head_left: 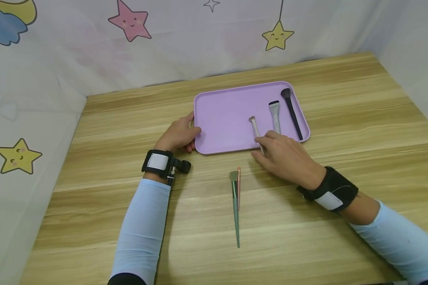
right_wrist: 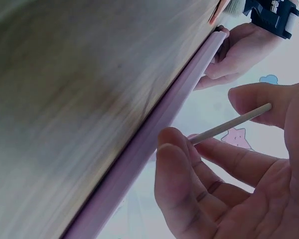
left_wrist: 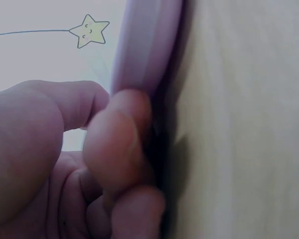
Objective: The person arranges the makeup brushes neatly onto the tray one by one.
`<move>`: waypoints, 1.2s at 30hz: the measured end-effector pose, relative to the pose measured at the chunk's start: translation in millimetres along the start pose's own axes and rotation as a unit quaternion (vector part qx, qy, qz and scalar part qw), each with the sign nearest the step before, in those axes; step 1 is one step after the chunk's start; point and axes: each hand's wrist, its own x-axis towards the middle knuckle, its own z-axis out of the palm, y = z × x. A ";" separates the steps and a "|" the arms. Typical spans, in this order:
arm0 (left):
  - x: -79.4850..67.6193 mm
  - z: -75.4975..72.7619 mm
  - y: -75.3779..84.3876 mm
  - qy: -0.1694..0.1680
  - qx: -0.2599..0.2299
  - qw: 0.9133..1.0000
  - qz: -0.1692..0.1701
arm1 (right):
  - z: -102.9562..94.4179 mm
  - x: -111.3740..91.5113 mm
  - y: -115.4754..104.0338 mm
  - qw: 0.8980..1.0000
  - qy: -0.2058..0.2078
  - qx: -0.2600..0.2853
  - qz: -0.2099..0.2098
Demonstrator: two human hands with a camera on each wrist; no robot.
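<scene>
My left hand (head_left: 178, 134) grips the left end of a purple tray (head_left: 221, 118), thumb over the rim. In the left wrist view its fingertips (left_wrist: 112, 149) are at the tray's edge, close to the tabletop. My right hand (head_left: 283, 156) holds a small makeup brush (head_left: 255, 127) with a pale handle, bristles pointing away over the tray. The right wrist view shows that thin handle (right_wrist: 231, 124) running from the fingers towards the thumb. Inside the tray, a grey flat-topped brush (head_left: 275, 114) and a black makeup brush (head_left: 291, 113) lie side by side at the right.
On the wooden table (head_left: 114, 130), a green-handled brush (head_left: 235, 206) and a thinner pink brush (head_left: 239, 186) lie together in front of the tray. A white cloth backdrop (head_left: 185, 43) with cartoon stars stands along the back and left.
</scene>
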 end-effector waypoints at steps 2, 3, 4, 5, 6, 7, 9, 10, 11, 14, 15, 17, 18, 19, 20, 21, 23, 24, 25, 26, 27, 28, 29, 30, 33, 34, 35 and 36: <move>-0.5 0.0 0.8 0.001 0.000 1.000 -0.002 | -0.5 0.1 0.6 1.000 -0.005 0.002 0.002; -0.8 0.0 1.2 0.002 -0.001 1.000 -0.003 | -0.6 0.1 1.1 1.000 -0.007 0.003 0.004; -1.0 0.1 1.4 0.002 -0.001 1.000 -0.004 | -0.7 0.3 1.7 1.000 -0.010 0.004 0.006; -1.2 0.1 1.4 0.002 -0.001 1.000 -0.006 | -0.8 0.3 2.4 1.000 -0.014 0.006 0.009; -1.3 0.2 1.4 0.003 0.001 1.000 -0.007 | -1.0 0.4 2.9 1.000 -0.019 0.006 0.012; -1.5 0.3 1.4 0.003 0.001 1.000 -0.008 | -1.1 0.3 3.5 1.000 -0.024 0.004 0.014; -1.8 0.5 1.3 0.003 0.002 1.000 -0.009 | -1.1 0.1 4.6 0.999 -0.037 -0.001 0.018; -2.0 0.7 1.2 0.004 0.002 1.000 -0.009 | -1.0 0.0 5.0 0.999 -0.043 -0.003 0.018; -2.1 0.8 1.1 0.005 0.002 1.000 -0.009 | -0.9 -0.3 5.5 0.999 -0.050 -0.006 0.019; -2.1 1.1 0.9 0.005 0.001 1.000 -0.008 | -0.5 -1.3 6.9 0.998 -0.064 -0.010 0.017; -1.8 1.0 0.7 0.005 0.002 1.000 -0.008 | -0.5 -1.5 7.3 0.998 -0.066 -0.010 0.015; -1.5 0.9 0.6 0.005 0.003 1.000 -0.007 | -0.5 -1.9 8.2 0.998 -0.067 -0.011 0.009; -1.3 0.8 0.6 0.004 0.004 1.000 -0.008 | -0.5 -2.1 8.7 0.998 -0.068 -0.011 0.006; -1.3 0.8 0.7 0.004 0.005 1.000 -0.008 | -0.7 -2.3 9.1 0.998 -0.068 -0.010 0.002; -1.3 0.7 0.8 0.004 0.005 1.000 -0.008 | -0.8 -2.3 9.4 0.997 -0.070 -0.009 0.000; -1.3 0.7 1.0 0.004 0.005 1.000 -0.008 | -0.9 -2.5 9.7 0.997 -0.073 -0.009 -0.003; -1.4 0.4 1.3 0.004 0.004 1.000 -0.008 | -1.1 -2.6 10.2 0.997 -0.078 -0.009 -0.006; -1.3 0.3 1.3 0.004 0.004 1.000 -0.008 | -1.3 -2.6 10.6 0.997 -0.081 -0.007 -0.009; -1.3 0.1 1.4 0.004 0.004 1.000 -0.008 | -1.3 -2.5 10.9 0.996 -0.085 -0.007 -0.010; -1.1 -0.1 1.3 0.004 0.005 1.000 -0.008 | -1.2 -2.3 11.3 0.996 -0.088 -0.005 -0.010; -1.0 -0.3 1.2 0.003 0.006 1.000 -0.008 | -1.4 -2.3 11.6 0.996 -0.091 -0.003 -0.008; -0.9 -0.3 1.1 0.004 0.006 1.000 -0.008 | -1.5 -2.2 11.9 0.995 -0.096 -0.001 -0.005; -1.0 -0.4 0.9 0.004 0.006 1.000 -0.007 | -1.8 -2.1 12.1 0.995 -0.101 0.001 -0.001; -1.0 -0.4 0.8 0.003 0.006 1.000 -0.007 | -2.3 -2.1 12.2 0.994 -0.107 0.002 0.003; -1.5 -0.2 0.6 0.002 0.005 1.000 -0.007 | -4.7 -1.8 11.5 0.993 -0.121 -0.001 0.013; -1.6 -0.2 0.6 0.002 0.004 1.000 -0.008 | -5.9 -1.7 11.2 0.992 -0.124 -0.006 0.013; -1.6 -0.1 0.6 0.001 0.004 1.000 -0.007 | -7.3 -1.6 10.8 0.992 -0.126 -0.010 0.012; -1.5 -0.1 0.6 0.000 0.004 1.000 -0.008 | -8.5 -1.3 10.6 0.992 -0.128 -0.015 0.010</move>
